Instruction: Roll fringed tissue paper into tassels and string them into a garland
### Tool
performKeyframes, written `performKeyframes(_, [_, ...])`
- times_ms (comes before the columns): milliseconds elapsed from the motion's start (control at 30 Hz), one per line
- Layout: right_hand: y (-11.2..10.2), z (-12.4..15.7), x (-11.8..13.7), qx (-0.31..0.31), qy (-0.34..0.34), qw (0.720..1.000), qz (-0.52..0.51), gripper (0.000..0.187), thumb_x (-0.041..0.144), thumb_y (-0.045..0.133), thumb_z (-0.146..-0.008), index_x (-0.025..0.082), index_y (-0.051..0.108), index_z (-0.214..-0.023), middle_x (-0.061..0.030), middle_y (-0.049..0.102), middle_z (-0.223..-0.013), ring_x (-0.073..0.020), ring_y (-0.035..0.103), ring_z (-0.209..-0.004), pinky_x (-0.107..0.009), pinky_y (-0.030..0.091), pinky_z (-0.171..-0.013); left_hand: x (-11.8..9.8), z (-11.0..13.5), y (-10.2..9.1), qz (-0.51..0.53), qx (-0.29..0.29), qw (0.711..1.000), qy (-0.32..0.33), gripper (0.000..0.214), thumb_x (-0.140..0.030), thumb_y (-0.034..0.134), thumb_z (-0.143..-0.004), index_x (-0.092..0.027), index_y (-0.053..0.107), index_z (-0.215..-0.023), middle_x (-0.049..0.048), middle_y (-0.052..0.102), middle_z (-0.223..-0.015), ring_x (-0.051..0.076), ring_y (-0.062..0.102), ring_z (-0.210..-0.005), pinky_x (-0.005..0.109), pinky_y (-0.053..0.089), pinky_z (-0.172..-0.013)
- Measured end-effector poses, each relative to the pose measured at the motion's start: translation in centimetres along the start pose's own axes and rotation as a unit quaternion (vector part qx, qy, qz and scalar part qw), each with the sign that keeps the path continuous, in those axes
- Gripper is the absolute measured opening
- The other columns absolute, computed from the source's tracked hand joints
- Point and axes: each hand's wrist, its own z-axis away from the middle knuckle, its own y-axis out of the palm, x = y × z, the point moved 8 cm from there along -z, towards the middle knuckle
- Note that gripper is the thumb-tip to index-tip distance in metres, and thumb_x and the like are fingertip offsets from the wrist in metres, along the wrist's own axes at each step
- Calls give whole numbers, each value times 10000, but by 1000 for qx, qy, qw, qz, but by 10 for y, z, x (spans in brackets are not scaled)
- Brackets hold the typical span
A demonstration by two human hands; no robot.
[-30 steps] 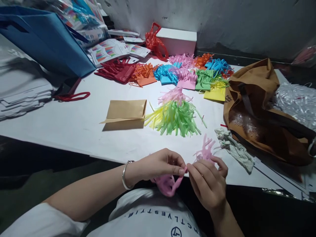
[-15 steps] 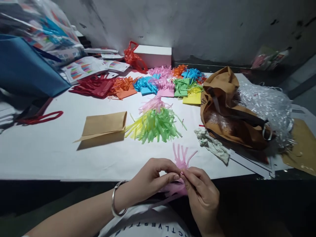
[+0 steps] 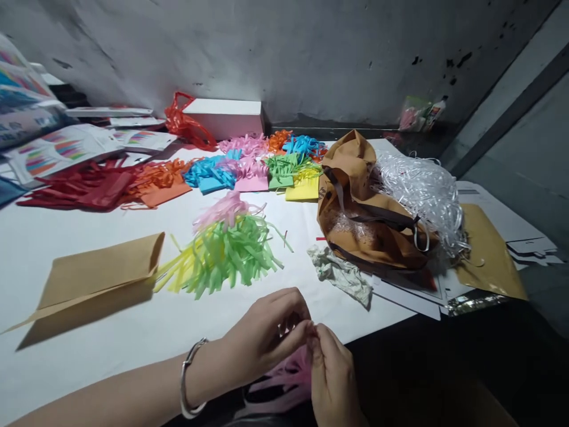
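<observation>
1. Head view: left hand (image 3: 262, 341) and right hand (image 3: 331, 370) meet in a fingertip pinch, apparently gripping the pink tassel (image 3: 296, 370), its tip hidden; its strands hang at the table's (image 3: 106, 350) near edge, probably clear of the fingers.
2. Green strips (image 3: 237, 249) fan towards that edge, perhaps against tangling.
3. Bundles (image 3: 213, 175) line the far edge, probably to stay visible.

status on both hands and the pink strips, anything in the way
Left hand and right hand closed, fingertips meeting. Pink strips below the fingertips, partly hidden. Nothing seen blocking the hands; crumpled pale cloth and green strips lie beyond.
</observation>
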Motion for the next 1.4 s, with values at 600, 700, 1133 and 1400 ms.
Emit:
performKeyframes(600, [-19,-6,-97,-77,185,979,33,416,507,367,-1024,254,680,-916,0,677,-656,-135,653,-541,-193,514,-535,59,-192,33,-136,90,985,64,145,-142,560,-903,-126,702,-882,68,721,-875,157,636,-764,247,488,-721])
performKeyframes(700, [-15,-5,-101,-70,186,979,46,418,522,366,-1018,266,674,-900,-9,710,-716,-148,680,-600,-203,519,-553,82,-221,50,-172,70,980,69,181,-92,559,-872,-106,701,-983,109,728,-979,201,660,-858,295,522,-786])
performKeyframes(1133, [-17,-13,-87,-83,124,986,76,387,453,363,-1037,264,665,-885,-20,743,-759,-152,701,-611,-206,528,-581,79,-235,72,-168,55,976,126,221,-79,554,-824,-122,698,-986,135,700,-1081,254,627,-1028,393,519,-937])
performKeyframes(1400, [-19,-9,-96,-72,167,982,48,348,462,381,-1032,278,652,-914,17,729,-758,-132,693,-643,-189,500,-599,65,-222,60,-79,62,990,94,116,-135,564,-876,-127,680,-871,92,702,-959,187,618,-877,303,509,-815])
